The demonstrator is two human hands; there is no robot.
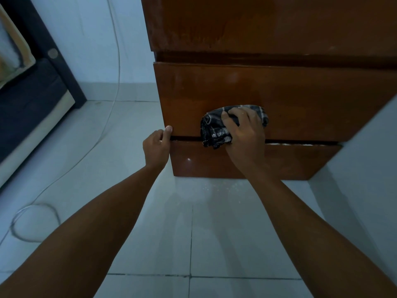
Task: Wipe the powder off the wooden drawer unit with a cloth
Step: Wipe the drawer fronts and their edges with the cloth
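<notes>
Head view: our right hand [242, 130] presses a bunched dark plaid cloth [217, 129] against the lower edge of the middle drawer front of the wooden drawer unit [290, 100], grip curled over it. Left hand [156, 145] pinches that drawer's left corner. White powder [217, 187] specks the tile floor [150, 233] below.

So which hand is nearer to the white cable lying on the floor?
Left. The left hand grips the drawer's left edge, on the cable's side; the right hand holds the cloth further right.
</notes>
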